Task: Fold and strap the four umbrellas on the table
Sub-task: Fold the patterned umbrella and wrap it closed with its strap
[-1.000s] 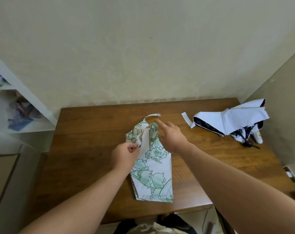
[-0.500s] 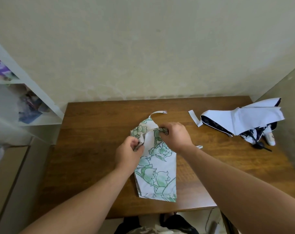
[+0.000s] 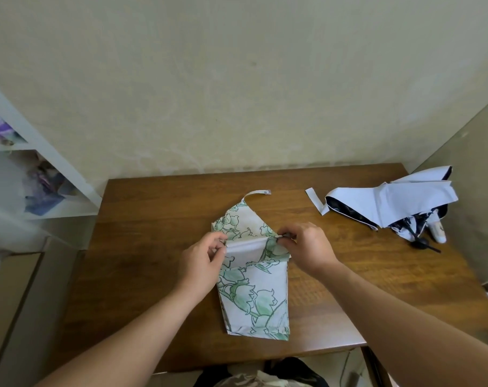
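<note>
Fingers [image 3: 283,239] of both hands are pinching the floral umbrella's [image 3: 254,297] fold taut; loosening either pinch is risking the pleat springing apart.

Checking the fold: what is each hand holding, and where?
Both pinch the green floral umbrella canopy: left hand at its left edge, right hand at its right edge.

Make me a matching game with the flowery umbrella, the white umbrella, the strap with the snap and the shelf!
Things:
1. green flowery umbrella
2. white and dark umbrella
3. strap with the snap
4. white shelf

Places:
A. far right of the table, nobody touching it
B. pinched by the left hand and the right hand
C. left of the table
D. lying loose, not fastened

Pairs: 1-B, 2-A, 3-D, 4-C
</note>
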Demonstrator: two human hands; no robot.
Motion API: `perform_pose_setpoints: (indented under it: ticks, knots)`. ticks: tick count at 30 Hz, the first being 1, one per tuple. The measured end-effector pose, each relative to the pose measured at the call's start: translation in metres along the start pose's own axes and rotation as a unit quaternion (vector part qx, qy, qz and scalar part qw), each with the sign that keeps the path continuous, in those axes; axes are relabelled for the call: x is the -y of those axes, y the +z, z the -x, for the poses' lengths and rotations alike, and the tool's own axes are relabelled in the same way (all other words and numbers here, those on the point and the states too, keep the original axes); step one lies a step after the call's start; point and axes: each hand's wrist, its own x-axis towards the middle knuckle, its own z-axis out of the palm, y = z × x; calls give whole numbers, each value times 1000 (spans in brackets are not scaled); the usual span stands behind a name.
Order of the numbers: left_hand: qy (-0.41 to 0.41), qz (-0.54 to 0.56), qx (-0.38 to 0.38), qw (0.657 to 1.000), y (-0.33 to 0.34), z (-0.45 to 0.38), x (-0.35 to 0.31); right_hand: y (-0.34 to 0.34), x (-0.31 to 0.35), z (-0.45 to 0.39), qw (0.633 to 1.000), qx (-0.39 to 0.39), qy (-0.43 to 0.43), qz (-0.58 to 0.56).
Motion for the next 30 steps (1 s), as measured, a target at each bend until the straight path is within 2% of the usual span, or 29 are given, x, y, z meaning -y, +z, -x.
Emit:
perform_pose_setpoints:
  ticks: [3, 7, 11, 14, 20, 25, 30]
  knots:
    - [-77, 117, 45, 989, -7, 3, 4, 2, 2, 5, 1000, -6, 3, -15]
    - [-176, 219, 124, 952, -11, 5, 4, 6, 10, 8, 999, -25, 6, -39]
    - [-162, 243, 164, 942, -13, 5, -7, 7, 13, 9, 999, -15, 10, -40]
    - [-157, 265, 153, 939, -11, 5, -15, 8, 11, 10, 1000, -16, 5, -21]
    - [-140, 172, 73, 972, -13, 2, -8, 8, 3, 14, 999, -29, -15, 42]
    - [-64, 29, 54, 996, -21, 2, -5, 8, 9, 18, 996, -46, -53, 61]
    - [43, -84, 21, 995, -24, 6, 5, 3, 15, 26, 992, -73, -81, 55]
